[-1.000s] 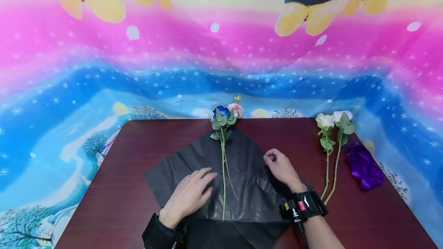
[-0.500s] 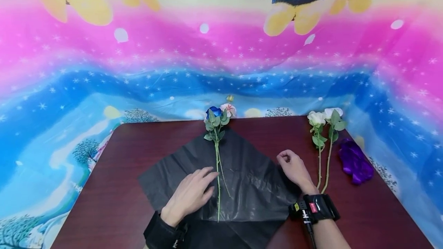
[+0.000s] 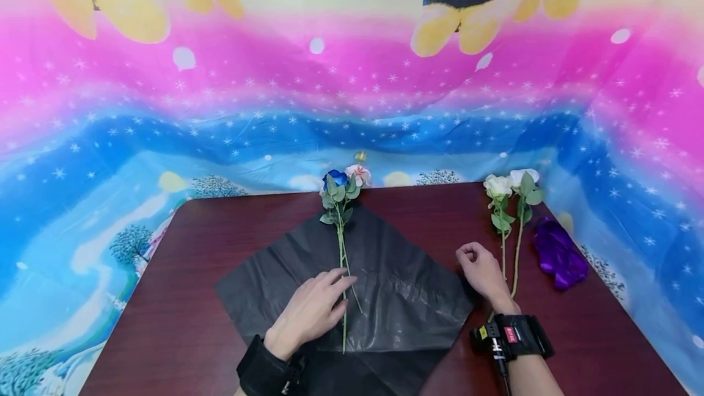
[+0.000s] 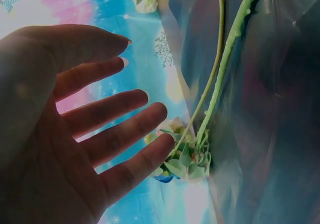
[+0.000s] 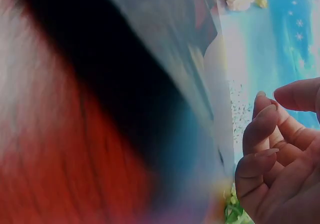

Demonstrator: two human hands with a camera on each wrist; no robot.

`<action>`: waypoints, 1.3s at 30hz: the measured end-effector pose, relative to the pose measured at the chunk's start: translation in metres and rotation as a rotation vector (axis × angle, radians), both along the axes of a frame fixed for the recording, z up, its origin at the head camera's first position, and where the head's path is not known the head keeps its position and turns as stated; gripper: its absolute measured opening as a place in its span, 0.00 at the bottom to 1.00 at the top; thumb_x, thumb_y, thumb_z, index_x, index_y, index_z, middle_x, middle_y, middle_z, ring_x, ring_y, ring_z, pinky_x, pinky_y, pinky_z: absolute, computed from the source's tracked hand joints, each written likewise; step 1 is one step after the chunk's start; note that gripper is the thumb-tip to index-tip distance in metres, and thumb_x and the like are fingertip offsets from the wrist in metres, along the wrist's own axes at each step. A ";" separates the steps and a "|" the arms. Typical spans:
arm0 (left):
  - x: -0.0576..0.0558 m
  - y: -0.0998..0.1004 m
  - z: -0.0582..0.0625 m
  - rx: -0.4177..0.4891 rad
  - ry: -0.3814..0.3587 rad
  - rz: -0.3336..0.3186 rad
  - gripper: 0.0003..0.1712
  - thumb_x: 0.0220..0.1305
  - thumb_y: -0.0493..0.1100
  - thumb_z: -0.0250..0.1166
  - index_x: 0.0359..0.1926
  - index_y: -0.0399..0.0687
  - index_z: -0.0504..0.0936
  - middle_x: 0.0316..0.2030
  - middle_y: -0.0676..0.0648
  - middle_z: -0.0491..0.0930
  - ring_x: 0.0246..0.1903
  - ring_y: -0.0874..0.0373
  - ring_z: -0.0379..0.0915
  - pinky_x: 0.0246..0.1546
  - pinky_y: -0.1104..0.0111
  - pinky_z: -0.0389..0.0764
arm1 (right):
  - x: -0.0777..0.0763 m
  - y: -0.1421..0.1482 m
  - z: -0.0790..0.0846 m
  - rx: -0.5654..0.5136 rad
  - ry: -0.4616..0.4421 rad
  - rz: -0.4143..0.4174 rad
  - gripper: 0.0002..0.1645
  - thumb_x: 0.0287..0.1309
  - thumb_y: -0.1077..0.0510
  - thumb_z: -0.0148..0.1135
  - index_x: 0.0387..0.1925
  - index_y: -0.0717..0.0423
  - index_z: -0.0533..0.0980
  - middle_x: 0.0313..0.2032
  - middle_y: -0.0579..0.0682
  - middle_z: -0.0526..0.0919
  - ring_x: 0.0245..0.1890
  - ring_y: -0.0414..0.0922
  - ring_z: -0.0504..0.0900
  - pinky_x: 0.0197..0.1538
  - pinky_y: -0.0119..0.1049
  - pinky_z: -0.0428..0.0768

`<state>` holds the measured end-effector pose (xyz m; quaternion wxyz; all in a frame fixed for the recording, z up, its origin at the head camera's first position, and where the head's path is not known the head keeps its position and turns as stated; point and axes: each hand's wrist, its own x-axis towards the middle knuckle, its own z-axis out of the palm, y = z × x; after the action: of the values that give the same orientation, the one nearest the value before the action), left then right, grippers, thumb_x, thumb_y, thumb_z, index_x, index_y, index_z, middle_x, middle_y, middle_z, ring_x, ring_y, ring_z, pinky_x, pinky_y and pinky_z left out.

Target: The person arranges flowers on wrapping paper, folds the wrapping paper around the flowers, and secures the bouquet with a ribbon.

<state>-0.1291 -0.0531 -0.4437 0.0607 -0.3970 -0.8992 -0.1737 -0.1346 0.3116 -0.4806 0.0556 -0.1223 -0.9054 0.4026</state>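
Observation:
A blue rose point(image 3: 334, 179) and a pink flower point(image 3: 360, 174) lie at the far end of a dark wrapping sheet point(image 3: 409, 304), their green stems point(image 3: 343, 335) running toward the near fold. My left hand point(image 3: 310, 307) overlaps those stems in the head view. Its fingers are spread and relaxed in the left wrist view, with the stems point(image 4: 230, 49) beyond them and nothing held. At the sheet's right corner is my right hand point(image 3: 485, 271). The right wrist view shows its fingers point(image 5: 257, 126) loosely curled, the thumb apart from them and nothing between.
Two white roses point(image 3: 498, 187) with long stems lie on the right of the dark red table point(image 3: 214, 237). Beside them is a crumpled piece of shiny purple fabric point(image 3: 560, 254). A printed cloth backdrop point(image 3: 308, 127) hangs behind the table.
My right hand has moved right, from over the sheet's right edge to its corner. The left hand has shifted slightly right over the stems. The head view has turned a little right.

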 end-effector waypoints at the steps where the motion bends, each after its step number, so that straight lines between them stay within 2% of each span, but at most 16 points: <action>1: 0.000 0.000 0.000 -0.003 0.000 -0.001 0.20 0.64 0.41 0.62 0.58 0.50 0.78 0.57 0.44 0.74 0.51 0.52 0.74 0.42 0.59 0.77 | 0.001 0.002 -0.001 0.000 0.003 -0.007 0.14 0.69 0.54 0.51 0.44 0.62 0.74 0.34 0.54 0.82 0.30 0.45 0.76 0.36 0.39 0.70; 12: 0.006 0.008 -0.004 -0.002 0.060 -0.015 0.19 0.62 0.41 0.63 0.55 0.50 0.79 0.55 0.44 0.75 0.49 0.51 0.75 0.42 0.58 0.77 | 0.014 0.030 -0.005 0.046 0.008 -0.027 0.18 0.70 0.52 0.47 0.46 0.63 0.74 0.36 0.55 0.81 0.30 0.46 0.76 0.35 0.39 0.70; 19: 0.008 0.010 -0.008 -0.018 0.063 -0.023 0.20 0.61 0.41 0.63 0.55 0.51 0.79 0.55 0.44 0.75 0.48 0.52 0.75 0.42 0.59 0.77 | 0.022 0.043 -0.006 0.066 -0.007 -0.099 0.20 0.69 0.49 0.45 0.45 0.62 0.72 0.33 0.54 0.76 0.24 0.47 0.71 0.29 0.38 0.68; 28: 0.009 0.013 -0.015 -0.039 0.100 -0.024 0.21 0.59 0.42 0.65 0.55 0.52 0.80 0.55 0.45 0.76 0.48 0.52 0.75 0.42 0.59 0.77 | 0.029 0.055 -0.007 0.095 -0.074 -0.198 0.22 0.67 0.48 0.44 0.49 0.62 0.73 0.36 0.57 0.79 0.27 0.48 0.75 0.29 0.39 0.69; 33: 0.009 0.013 -0.017 -0.050 0.087 -0.025 0.21 0.60 0.42 0.65 0.56 0.52 0.80 0.55 0.46 0.75 0.47 0.53 0.76 0.40 0.60 0.78 | 0.032 0.063 -0.011 0.110 -0.133 -0.242 0.22 0.66 0.49 0.44 0.51 0.62 0.70 0.43 0.62 0.80 0.35 0.55 0.78 0.33 0.46 0.71; 39: 0.009 0.012 -0.018 -0.044 0.064 -0.032 0.21 0.61 0.42 0.64 0.56 0.52 0.80 0.55 0.45 0.75 0.48 0.52 0.75 0.40 0.59 0.78 | 0.034 0.071 -0.012 0.125 -0.163 -0.229 0.23 0.64 0.53 0.47 0.52 0.68 0.66 0.46 0.67 0.77 0.36 0.59 0.78 0.35 0.51 0.73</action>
<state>-0.1201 -0.0407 -0.4621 0.0780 -0.4179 -0.8939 -0.1421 -0.1003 0.3828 -0.4923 0.0349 -0.2534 -0.9103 0.3253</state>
